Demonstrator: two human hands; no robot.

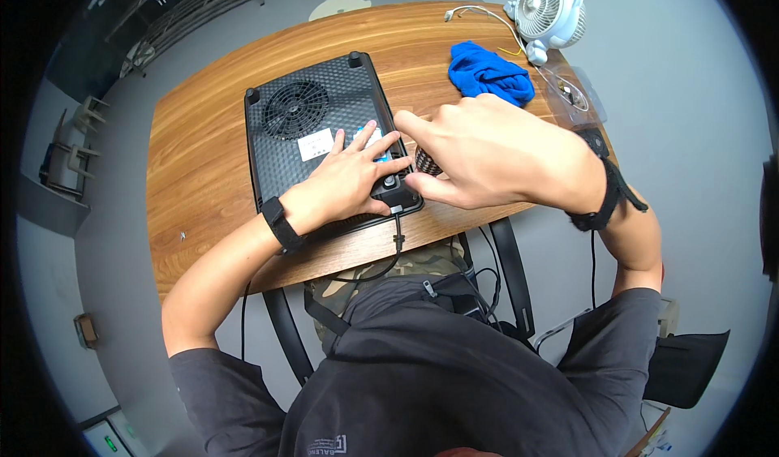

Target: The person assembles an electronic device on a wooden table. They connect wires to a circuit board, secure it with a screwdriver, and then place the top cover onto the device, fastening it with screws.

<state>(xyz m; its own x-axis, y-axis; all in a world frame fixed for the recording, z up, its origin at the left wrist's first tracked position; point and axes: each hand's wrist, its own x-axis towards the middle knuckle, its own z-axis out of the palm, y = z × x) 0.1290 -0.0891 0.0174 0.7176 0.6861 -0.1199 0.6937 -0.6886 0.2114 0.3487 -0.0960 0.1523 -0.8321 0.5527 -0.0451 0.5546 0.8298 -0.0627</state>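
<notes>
A black induction cooker [280, 161] lies underside up on the wooden table, with its round fan grille toward the far left and its feet showing at the corners. My left hand [357, 169] rests on its near right part, fingers spread, partly over a blue-and-white label [369, 138]. A white label [316, 144] is beside the fingertips. At the cooker's right edge my right hand [479, 153] is closed around a dark object with a checkered surface [426, 163]. Most of that object is hidden by the hand, so its kind does not show. A black power cord [398, 238] runs from the cooker's near edge.
A crumpled blue cloth [489, 74] lies beyond my right hand. Past it stands a white fan [548, 11] with a pale cable. A clear plastic tray [572, 100] with small items sits at the table's right edge. A tiny bit [182, 236] lies at the left.
</notes>
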